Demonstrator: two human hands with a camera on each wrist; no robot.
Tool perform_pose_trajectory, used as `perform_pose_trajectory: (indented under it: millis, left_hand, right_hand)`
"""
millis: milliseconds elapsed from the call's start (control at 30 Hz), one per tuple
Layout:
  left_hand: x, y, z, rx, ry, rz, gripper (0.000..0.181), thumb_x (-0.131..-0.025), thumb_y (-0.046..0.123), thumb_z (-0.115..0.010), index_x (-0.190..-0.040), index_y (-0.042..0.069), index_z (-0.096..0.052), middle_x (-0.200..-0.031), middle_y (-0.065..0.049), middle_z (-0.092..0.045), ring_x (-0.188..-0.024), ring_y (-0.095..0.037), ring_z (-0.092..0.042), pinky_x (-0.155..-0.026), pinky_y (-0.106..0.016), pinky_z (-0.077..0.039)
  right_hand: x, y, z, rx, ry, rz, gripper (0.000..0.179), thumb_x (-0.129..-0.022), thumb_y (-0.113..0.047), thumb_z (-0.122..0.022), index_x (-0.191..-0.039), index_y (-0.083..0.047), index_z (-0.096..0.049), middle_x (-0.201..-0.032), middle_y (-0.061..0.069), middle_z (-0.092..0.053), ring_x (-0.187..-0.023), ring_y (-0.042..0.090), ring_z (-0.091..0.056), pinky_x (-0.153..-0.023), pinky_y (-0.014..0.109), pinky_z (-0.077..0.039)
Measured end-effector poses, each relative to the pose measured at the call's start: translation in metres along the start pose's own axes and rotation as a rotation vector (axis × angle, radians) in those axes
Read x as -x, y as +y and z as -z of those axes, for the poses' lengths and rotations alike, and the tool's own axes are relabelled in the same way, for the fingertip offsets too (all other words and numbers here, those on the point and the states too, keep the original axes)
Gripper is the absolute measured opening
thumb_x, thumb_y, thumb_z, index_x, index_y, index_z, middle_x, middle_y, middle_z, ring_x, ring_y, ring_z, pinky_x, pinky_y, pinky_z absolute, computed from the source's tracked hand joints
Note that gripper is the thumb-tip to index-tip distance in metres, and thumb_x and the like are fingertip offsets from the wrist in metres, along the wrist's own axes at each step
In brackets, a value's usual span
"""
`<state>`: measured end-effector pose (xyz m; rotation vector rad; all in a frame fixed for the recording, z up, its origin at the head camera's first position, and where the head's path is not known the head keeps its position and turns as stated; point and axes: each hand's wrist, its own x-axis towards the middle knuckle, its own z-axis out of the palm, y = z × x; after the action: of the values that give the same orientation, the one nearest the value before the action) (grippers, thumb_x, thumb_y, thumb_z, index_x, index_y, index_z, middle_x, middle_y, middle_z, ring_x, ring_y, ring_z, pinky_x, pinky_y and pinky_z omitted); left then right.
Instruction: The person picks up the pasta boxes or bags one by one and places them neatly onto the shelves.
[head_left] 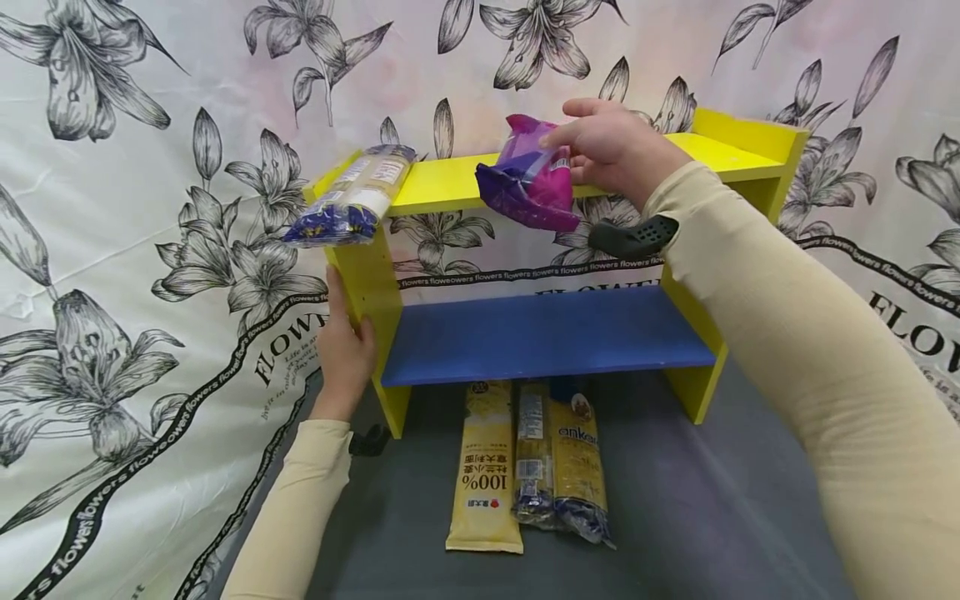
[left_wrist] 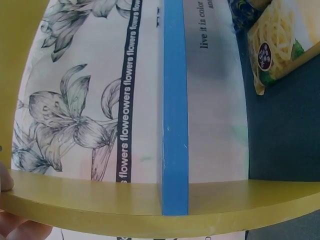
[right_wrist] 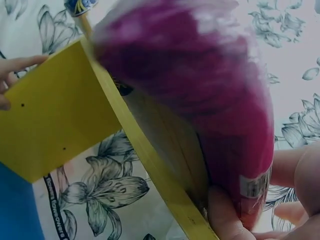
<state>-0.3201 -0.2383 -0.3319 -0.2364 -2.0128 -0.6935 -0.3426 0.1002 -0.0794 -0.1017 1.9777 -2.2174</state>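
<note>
Here's your purple packet [head_left: 528,185], up at the front of the yellow top shelf [head_left: 442,185], tilted, its near end out past the edge; whether it touches the board, I can't tell. Your right hand [head_left: 611,152] has it pinched at one side, thumb and fingers clamped on the wrapper. Watch that one-sided hold: slick film and a sagging load could let it twist free, and with that overhang it might tip off the front.

Out to the left, the clear pasta packet [head_left: 356,193] also pokes beyond the edge; a sideways knock could send it down. Bare board lies between the two, and more to the right, up to the raised end panel [head_left: 750,129]. Your left hand [head_left: 343,354] grips the left side panel [head_left: 371,304]; tug there and the whole unit may shift. Below, the blue shelf [head_left: 540,333] has clear space, and three packets [head_left: 487,475] lie underneath.
</note>
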Motion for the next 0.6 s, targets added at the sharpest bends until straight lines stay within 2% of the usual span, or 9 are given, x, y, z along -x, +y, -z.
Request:
perform_pose_trajectory:
  millis: [67, 167, 233, 400, 500, 600]
  left_hand:
    - [0.0, 0.0, 0.0, 0.001, -0.005, 0.008, 0.072, -0.096, 0.0, -0.054, -0.161, 0.0, -0.023, -0.065, -0.028, -0.056, -0.047, -0.038, -0.048, -0.05, -0.041, -0.036]
    - [0.001, 0.0, -0.002, 0.011, -0.004, 0.01, 0.072, -0.096, 0.0, -0.055, -0.161, 0.0, -0.023, -0.067, -0.03, -0.057, -0.048, -0.04, -0.049, -0.05, -0.042, -0.037]
    - [0.002, 0.0, -0.003, 0.013, 0.005, 0.004, 0.072, -0.095, 0.0, -0.055, -0.16, 0.0, -0.024, -0.068, -0.03, -0.058, -0.049, -0.04, -0.05, -0.05, -0.043, -0.038]
    - [0.003, -0.001, -0.005, 0.016, 0.033, -0.018, 0.072, -0.094, -0.001, -0.055, -0.16, 0.0, -0.025, -0.067, -0.029, -0.057, -0.049, -0.038, -0.049, -0.05, -0.041, -0.035]
    - [0.002, -0.001, -0.005, 0.017, 0.043, -0.022, 0.072, -0.093, -0.002, -0.055, -0.159, -0.001, -0.026, -0.068, -0.029, -0.057, -0.049, -0.038, -0.049, -0.05, -0.041, -0.034]
    - [0.001, -0.001, -0.004, 0.015, 0.05, -0.027, 0.072, -0.093, -0.001, -0.056, -0.159, -0.001, -0.027, -0.07, -0.031, -0.059, -0.05, -0.041, -0.051, -0.049, -0.042, -0.035]
  right_hand:
    - [0.0, 0.001, -0.002, 0.042, -0.025, 0.004, 0.089, -0.1, -0.001, -0.056, -0.163, -0.044, -0.01, -0.172, -0.001, -0.011, -0.136, 0.017, -0.046, -0.094, 0.026, -0.055]
    - [0.002, 0.003, -0.003, 0.135, -0.065, 0.031, 0.09, -0.102, -0.004, -0.054, -0.162, -0.047, -0.002, -0.173, -0.003, -0.001, -0.151, 0.022, -0.037, -0.11, 0.031, -0.047]
    - [0.004, 0.004, -0.004, 0.22, -0.089, 0.063, 0.09, -0.102, -0.005, -0.054, -0.163, -0.046, -0.002, -0.173, 0.0, -0.002, -0.152, 0.025, -0.037, -0.11, 0.032, -0.046]
    - [0.017, 0.006, -0.002, 0.494, -0.091, 0.152, 0.083, -0.1, -0.014, -0.063, -0.164, -0.036, -0.016, -0.166, 0.013, -0.032, -0.134, 0.026, -0.056, -0.097, 0.028, -0.055]
    - [0.03, 0.008, 0.001, 0.668, -0.107, 0.213, 0.079, -0.098, -0.028, -0.067, -0.163, -0.034, -0.023, -0.161, 0.011, -0.041, -0.128, 0.026, -0.057, -0.103, 0.033, -0.052]
    - [0.045, 0.01, 0.006, 0.832, -0.136, 0.28, 0.078, -0.096, -0.041, -0.067, -0.163, -0.032, -0.027, -0.164, 0.011, -0.037, -0.134, 0.03, -0.052, -0.113, 0.045, -0.045]
